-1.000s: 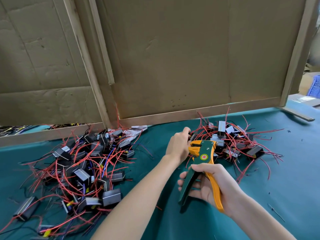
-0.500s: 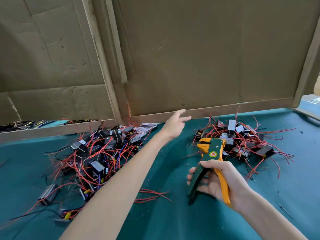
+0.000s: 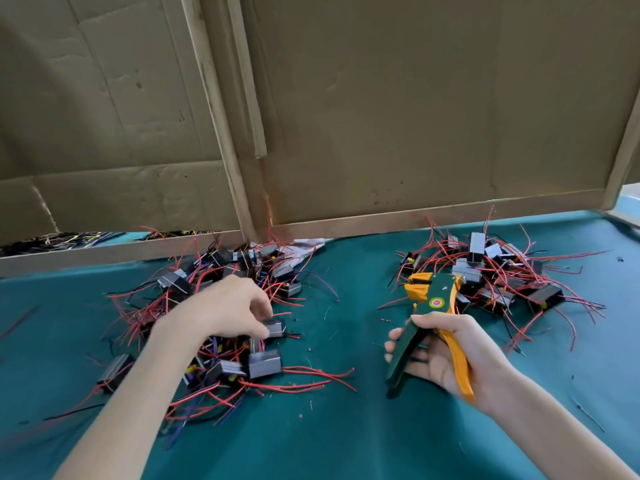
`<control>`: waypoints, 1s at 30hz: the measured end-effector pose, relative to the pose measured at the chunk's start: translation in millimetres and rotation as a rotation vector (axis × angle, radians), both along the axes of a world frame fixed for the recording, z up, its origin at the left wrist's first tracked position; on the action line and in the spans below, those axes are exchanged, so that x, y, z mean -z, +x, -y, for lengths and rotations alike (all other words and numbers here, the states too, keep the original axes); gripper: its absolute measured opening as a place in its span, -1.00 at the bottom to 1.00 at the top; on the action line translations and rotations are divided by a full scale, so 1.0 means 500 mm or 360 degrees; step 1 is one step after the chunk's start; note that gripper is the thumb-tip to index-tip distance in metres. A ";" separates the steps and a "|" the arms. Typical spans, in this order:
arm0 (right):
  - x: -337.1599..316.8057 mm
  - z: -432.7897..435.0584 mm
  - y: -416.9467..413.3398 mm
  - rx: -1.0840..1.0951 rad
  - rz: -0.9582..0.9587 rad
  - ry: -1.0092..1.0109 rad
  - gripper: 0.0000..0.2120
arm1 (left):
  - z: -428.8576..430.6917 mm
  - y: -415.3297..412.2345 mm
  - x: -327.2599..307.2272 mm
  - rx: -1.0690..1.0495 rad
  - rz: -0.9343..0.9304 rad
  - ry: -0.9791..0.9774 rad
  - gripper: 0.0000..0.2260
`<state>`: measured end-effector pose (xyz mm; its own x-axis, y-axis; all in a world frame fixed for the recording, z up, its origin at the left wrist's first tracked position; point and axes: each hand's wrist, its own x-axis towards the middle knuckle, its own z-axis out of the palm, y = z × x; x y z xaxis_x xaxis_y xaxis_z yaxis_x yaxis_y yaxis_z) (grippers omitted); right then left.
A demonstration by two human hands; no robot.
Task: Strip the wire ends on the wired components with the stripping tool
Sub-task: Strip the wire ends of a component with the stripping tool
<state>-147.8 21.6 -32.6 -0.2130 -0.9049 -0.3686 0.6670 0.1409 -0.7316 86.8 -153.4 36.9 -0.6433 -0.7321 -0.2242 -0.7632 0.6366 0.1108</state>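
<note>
Pinches a grey wired component (image 3: 276, 328) at seven o'clock with the left grip (image 3: 221, 310), over the eight-o'clock pile (image 3: 173, 282). Clasps the stripping tool (image 3: 433, 301) at four o'clock in the right grip (image 3: 443, 360), handles spread, beside the three-o'clock pile (image 3: 498, 271) on the green tabletop (image 3: 346, 427).

Green-and-orange stripper (image 3: 433, 301) stands upright right of centre, handles spread, gripped by the right hand (image 3: 446, 355). Grey-black, red-wired parts lie in a left pile (image 3: 265, 363), where the left hand (image 3: 221, 311) pinches one component (image 3: 276, 328), and a right pile (image 3: 491, 278) at upper right.
</note>
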 end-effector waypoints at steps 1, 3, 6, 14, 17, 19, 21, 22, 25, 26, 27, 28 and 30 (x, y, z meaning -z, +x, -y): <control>0.001 0.000 0.000 0.0002 0.0002 -0.0005 -0.93 | 0.000 -0.007 0.014 -0.0001 0.0061 -0.0107 -0.73; 0.003 0.000 0.000 -0.0005 0.0007 -0.0011 -0.93 | -0.004 -0.022 0.042 0.0049 0.0196 -0.0411 -0.68; 0.002 0.000 0.002 -0.0014 -0.0008 -0.0015 -0.93 | -0.012 -0.037 0.068 0.0069 0.0317 -0.0681 -0.74; 0.002 -0.002 0.003 0.0011 -0.0012 -0.0011 -0.93 | -0.004 -0.033 0.038 -0.0060 -0.0848 -0.0733 -0.78; 0.002 -0.001 0.003 0.0027 -0.0009 -0.0007 -0.93 | -0.030 -0.049 0.009 -0.0059 -0.1644 -0.0659 -0.82; 0.003 -0.002 0.003 0.0034 -0.0001 -0.0004 -0.94 | -0.049 -0.063 -0.001 -0.0147 -0.2049 -0.0441 -0.91; 0.002 -0.003 0.004 0.0042 0.0005 0.0002 -0.96 | -0.067 -0.080 -0.001 -0.0248 -0.2370 0.0177 -0.93; 0.001 -0.003 0.005 0.0045 0.0006 0.0005 -0.96 | -0.075 -0.089 0.006 -0.0280 -0.2341 0.0439 -0.90; -0.003 -0.003 0.006 0.0035 -0.0005 0.0018 -0.94 | -0.086 -0.113 0.050 -0.0222 -0.1785 0.0630 -0.86; -0.003 -0.003 0.005 0.0024 -0.0009 0.0020 -0.93 | -0.090 -0.119 0.064 -0.0189 -0.1672 0.0652 -0.86; -0.004 -0.003 0.006 0.0004 -0.0013 0.0020 -0.93 | -0.093 -0.124 0.074 -0.0180 -0.1634 0.0714 -0.87; -0.005 -0.004 0.006 -0.0024 -0.0020 0.0018 -0.92 | -0.097 -0.126 0.083 -0.0192 -0.1646 0.0800 -0.87; -0.005 -0.004 0.008 -0.0085 -0.0028 0.0009 -0.89 | -0.103 -0.127 0.094 -0.0291 -0.1747 0.0976 -0.85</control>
<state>-143.6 23.7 -29.9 -0.1712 -0.9130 -0.3703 0.6455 0.1800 -0.7423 23.3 -101.9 -10.0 -0.6060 -0.7950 0.0278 -0.1548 0.1522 0.9761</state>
